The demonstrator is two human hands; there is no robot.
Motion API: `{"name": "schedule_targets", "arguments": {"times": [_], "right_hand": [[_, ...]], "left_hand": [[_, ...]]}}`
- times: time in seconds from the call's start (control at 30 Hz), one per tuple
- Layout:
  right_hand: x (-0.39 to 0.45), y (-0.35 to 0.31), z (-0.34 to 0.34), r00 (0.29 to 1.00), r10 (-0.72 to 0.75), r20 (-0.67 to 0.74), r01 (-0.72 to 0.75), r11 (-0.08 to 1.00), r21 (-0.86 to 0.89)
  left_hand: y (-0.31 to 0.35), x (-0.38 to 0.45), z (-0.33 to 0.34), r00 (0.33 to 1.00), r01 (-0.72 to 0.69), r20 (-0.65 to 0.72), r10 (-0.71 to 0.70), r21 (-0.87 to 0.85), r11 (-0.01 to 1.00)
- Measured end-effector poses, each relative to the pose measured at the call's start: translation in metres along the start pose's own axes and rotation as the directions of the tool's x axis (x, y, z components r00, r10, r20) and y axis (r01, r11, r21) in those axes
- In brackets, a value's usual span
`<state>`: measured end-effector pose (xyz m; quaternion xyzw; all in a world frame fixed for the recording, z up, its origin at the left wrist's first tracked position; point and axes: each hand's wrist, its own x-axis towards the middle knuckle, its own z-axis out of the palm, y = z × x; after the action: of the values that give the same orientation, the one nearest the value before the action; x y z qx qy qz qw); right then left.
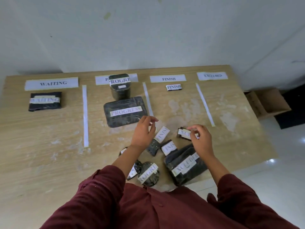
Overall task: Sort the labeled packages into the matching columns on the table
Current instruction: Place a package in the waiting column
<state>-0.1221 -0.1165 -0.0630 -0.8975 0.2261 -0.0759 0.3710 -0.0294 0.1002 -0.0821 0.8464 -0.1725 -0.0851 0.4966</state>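
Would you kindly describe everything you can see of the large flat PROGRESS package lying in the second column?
The large flat PROGRESS package is a dark, rounded-corner rectangle, seemingly wrapped in glossy, crinkled black plastic. A white paper strip printed PROGRESS is stuck across its top, running slightly uphill to the right. It lies flat on the wooden table, in the column between the two white divider strips, just in front of the upright dark canister. The left hand hovers by its near right corner; contact cannot be told.
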Motion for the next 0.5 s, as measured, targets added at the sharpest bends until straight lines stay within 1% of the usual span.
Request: {"name": "schedule_targets", "arguments": {"times": [0.03, 0.1, 0.17, 0.23, 0.3, 0.33, 0.4, 0.5], "right_hand": [[-0.004, 0.012, -0.010, 0.999, 0.043, -0.002, -0.043, 0.999, 0.015], [-0.008, 0.039, -0.025, 0.990, 0.136, 0.048, -0.137, 0.990, 0.021], [-0.011, 0.064, -0.035, 0.956, 0.244, 0.163, -0.243, 0.970, -0.028], [-0.014, 0.084, -0.040, 0.892, 0.334, 0.304, -0.319, 0.942, -0.098], [-0.017, 0.096, -0.040, 0.833, 0.343, 0.434, -0.300, 0.939, -0.166], [-0.020, 0.100, -0.040, 0.815, 0.324, 0.481, -0.257, 0.945, -0.202], [-0.023, 0.109, -0.036, 0.816, 0.263, 0.514, -0.170, 0.960, -0.222], [-0.024, 0.110, -0.039, 0.825, 0.198, 0.529, -0.172, 0.980, -0.097]], "left_hand": [[0.006, -0.002, 0.010, 1.000, 0.013, 0.005, -0.013, -0.001, 1.000], [0.016, -0.008, 0.029, 0.998, 0.057, -0.004, -0.057, -0.008, 0.998], [0.025, -0.016, 0.044, 0.994, 0.111, -0.020, -0.112, -0.024, 0.993], [0.031, -0.023, 0.058, 0.988, 0.153, -0.021, -0.154, -0.024, 0.988], [0.036, -0.029, 0.068, 0.984, 0.176, -0.040, -0.176, -0.009, 0.984], [0.038, -0.032, 0.073, 0.980, 0.188, -0.065, -0.188, -0.007, 0.982], [0.042, -0.038, 0.081, 0.968, 0.221, -0.122, -0.220, -0.012, 0.975], [0.051, -0.047, 0.092, 0.945, 0.281, -0.166, -0.281, -0.023, 0.959]]}}
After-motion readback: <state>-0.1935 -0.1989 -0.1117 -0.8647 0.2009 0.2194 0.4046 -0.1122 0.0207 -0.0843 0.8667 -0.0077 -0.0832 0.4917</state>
